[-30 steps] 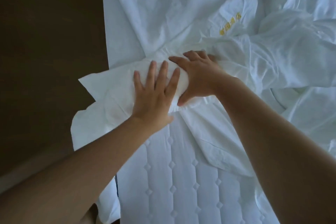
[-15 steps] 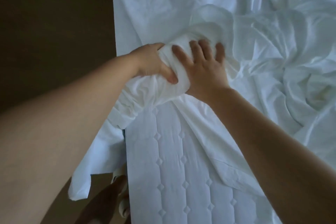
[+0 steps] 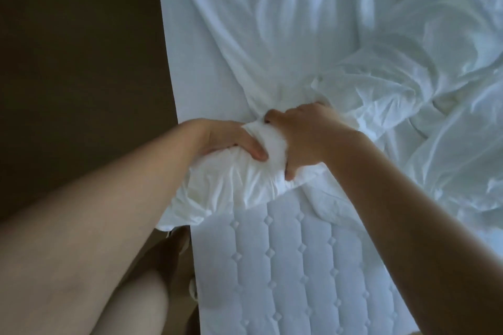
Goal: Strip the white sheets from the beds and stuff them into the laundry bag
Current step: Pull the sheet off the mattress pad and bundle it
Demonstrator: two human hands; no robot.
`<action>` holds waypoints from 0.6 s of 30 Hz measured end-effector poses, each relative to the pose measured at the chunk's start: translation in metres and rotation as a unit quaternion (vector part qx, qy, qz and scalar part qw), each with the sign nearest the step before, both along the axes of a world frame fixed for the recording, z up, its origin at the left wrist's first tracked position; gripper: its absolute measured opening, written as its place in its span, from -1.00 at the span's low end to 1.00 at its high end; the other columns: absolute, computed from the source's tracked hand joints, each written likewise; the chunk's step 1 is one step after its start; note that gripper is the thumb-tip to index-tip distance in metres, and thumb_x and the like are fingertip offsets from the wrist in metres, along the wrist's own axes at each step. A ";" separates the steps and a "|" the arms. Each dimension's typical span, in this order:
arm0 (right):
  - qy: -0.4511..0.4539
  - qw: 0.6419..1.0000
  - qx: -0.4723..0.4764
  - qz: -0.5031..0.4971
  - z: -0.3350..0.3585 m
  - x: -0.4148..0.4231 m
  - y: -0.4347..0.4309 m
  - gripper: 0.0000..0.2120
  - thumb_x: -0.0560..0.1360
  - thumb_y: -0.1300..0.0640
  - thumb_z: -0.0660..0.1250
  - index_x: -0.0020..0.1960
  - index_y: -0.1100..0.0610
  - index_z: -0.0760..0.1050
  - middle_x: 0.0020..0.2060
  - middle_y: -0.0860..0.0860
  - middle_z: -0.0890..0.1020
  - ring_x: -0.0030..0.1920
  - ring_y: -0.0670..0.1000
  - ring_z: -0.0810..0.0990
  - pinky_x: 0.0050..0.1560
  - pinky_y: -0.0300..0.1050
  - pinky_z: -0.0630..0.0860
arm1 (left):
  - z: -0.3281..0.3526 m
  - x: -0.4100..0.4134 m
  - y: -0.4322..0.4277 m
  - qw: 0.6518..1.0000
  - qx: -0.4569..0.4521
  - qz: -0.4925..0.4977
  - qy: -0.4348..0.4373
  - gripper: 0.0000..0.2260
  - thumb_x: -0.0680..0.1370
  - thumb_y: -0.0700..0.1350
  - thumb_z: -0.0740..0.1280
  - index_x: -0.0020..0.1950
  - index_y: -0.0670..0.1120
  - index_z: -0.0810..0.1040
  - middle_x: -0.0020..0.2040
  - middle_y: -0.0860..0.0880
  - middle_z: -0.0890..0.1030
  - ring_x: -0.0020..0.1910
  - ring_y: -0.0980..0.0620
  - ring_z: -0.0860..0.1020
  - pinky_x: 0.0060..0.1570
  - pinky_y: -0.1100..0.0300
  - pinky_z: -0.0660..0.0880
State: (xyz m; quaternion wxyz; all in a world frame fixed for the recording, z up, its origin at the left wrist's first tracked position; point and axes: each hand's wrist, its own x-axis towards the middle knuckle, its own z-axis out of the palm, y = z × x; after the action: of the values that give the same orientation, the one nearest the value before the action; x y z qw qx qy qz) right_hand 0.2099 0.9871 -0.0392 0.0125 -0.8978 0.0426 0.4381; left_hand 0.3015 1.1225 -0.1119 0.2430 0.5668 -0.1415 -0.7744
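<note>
A white sheet (image 3: 272, 41) lies crumpled across the bed, and its near part is gathered into a thick bunch (image 3: 245, 179) at the bed's left side. My left hand (image 3: 231, 141) grips the bunch from the left, thumb pressed into the cloth. My right hand (image 3: 302, 136) grips the same bunch from the right, fingers curled under it. Below the bunch the quilted mattress (image 3: 294, 266) is bare. No laundry bag is in view.
Dark brown floor (image 3: 76, 62) runs along the bed's left edge. More rumpled white bedding (image 3: 424, 84) is heaped at the right. My leg (image 3: 136, 302) and a shoe (image 3: 178, 236) stand beside the mattress at the lower left.
Both hands went from lying flat on the sheet to gripping it. The bunch has grown thicker, and the hanging corner at the left has been drawn up onto the bed.
</note>
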 end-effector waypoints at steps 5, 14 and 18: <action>-0.026 0.999 -0.011 -0.036 -0.002 -0.073 0.016 -0.06 0.13 -0.32 0.47 0.38 -0.09 0.15 0.12 -0.08 0.54 0.14 0.06 0.53 0.14 0.01 0.33 | -0.002 -0.070 0.015 0.989 -0.048 0.017 -0.136 -0.26 -0.04 0.21 0.53 0.14 0.13 0.55 0.04 0.11 0.64 0.06 0.06 0.59 0.18 0.04 0.49; -0.085 0.995 -0.047 0.009 0.001 -0.093 0.077 0.04 0.36 0.01 0.40 0.52 -0.07 -0.32 0.50 0.19 -0.10 0.51 0.23 -0.13 0.39 0.39 -0.11 | 0.009 -0.155 0.094 0.773 0.069 0.336 -0.533 -0.38 0.45 0.30 0.11 0.28 -0.12 0.51 0.20 -0.09 0.58 0.24 -0.10 0.47 0.29 -0.03 0.34; -0.074 0.991 -0.036 0.105 -0.005 -0.094 0.130 0.05 0.35 -0.17 0.42 0.51 -0.10 -0.29 0.50 0.16 -0.15 0.50 0.26 -0.20 0.35 0.46 -0.17 | 0.000 -0.172 0.113 0.768 0.192 0.356 -0.496 -0.40 0.53 0.29 0.16 0.46 -0.03 0.31 0.45 -0.04 0.33 0.46 -0.07 0.21 0.42 -0.14 0.11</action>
State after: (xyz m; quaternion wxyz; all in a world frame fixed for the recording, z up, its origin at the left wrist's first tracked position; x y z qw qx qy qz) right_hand 0.1158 1.1174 -0.0445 -0.0629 -0.9272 -0.0367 0.3675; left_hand 0.1296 1.2355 -0.1115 0.2834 0.9166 0.1218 -0.2544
